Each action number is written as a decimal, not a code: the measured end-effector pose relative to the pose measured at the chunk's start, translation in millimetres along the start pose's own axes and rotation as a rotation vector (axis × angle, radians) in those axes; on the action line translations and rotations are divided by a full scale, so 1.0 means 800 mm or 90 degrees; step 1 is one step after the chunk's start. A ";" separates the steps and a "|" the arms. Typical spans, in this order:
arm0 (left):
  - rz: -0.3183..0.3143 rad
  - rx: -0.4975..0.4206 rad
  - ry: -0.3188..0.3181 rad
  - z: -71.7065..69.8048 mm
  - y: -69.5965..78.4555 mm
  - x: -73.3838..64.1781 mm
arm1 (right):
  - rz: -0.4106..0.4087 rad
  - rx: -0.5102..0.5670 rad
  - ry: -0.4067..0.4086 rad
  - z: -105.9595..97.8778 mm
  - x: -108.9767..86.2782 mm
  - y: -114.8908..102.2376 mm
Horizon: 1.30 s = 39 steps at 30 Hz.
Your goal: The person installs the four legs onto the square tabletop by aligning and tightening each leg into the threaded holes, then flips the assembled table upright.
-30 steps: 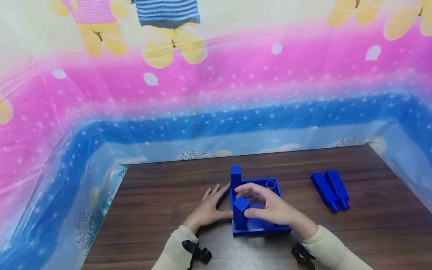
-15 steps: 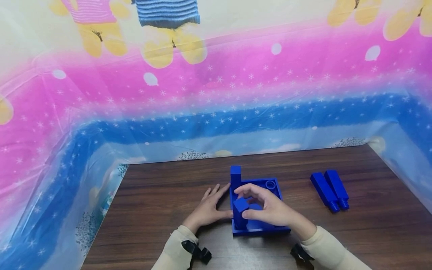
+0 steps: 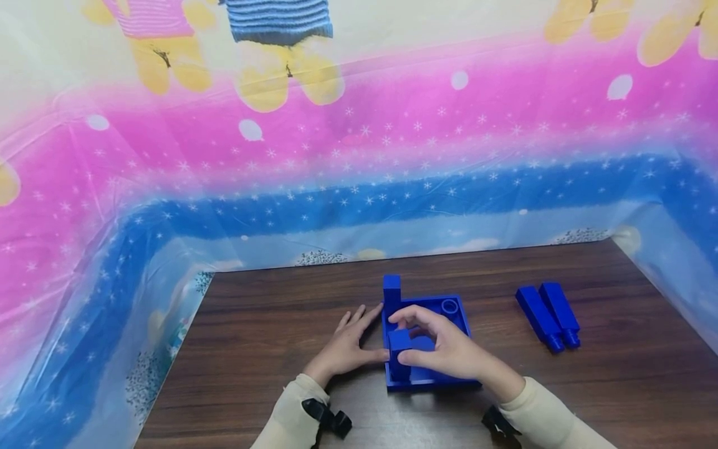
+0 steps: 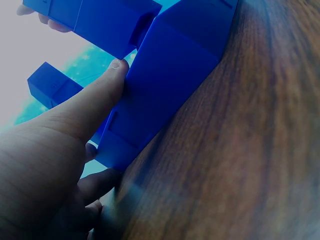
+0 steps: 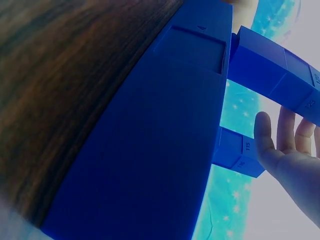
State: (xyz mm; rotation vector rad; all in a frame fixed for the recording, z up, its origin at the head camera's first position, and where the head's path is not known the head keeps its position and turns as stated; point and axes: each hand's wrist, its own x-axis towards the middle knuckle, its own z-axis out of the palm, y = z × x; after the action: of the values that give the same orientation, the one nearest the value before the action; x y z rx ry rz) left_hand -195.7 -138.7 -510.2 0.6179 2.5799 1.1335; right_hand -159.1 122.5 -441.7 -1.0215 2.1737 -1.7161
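- While the right hand (image 3: 457, 346) pinches a blue square plastic post (image 3: 400, 341), that post stands upright at the near left corner of a shallow blue plastic tray (image 3: 434, 384).
- The left hand (image 3: 344, 349), fingers spread, touches the tray's left side.
- A second blue post (image 3: 391, 287) stands at its far left corner.
- Two loose blue posts (image 3: 536, 313) lie rightward on the brown wood-grain table (image 3: 258, 337).

Soft glare pales the tabletop (image 3: 392, 421); both wrist views are partly overexposed.
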 end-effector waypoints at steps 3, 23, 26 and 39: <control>-0.001 0.001 0.002 0.000 0.000 0.000 | 0.003 -0.010 0.007 0.001 0.000 -0.001; -0.003 -0.006 0.006 0.000 0.000 0.001 | -0.020 -0.045 0.018 0.001 0.000 0.003; 0.000 -0.006 0.005 0.000 0.000 0.000 | -0.026 -0.040 0.013 0.000 0.000 0.003; -0.002 -0.002 0.003 0.001 0.001 0.000 | -0.062 0.029 -0.100 -0.022 0.000 0.004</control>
State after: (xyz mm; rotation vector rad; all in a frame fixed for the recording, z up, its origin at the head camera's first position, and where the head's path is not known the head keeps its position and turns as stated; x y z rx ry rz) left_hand -195.1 -138.1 -510.1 0.6112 2.5817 1.1390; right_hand -169.8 136.7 -438.9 -1.2245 2.0090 -1.6561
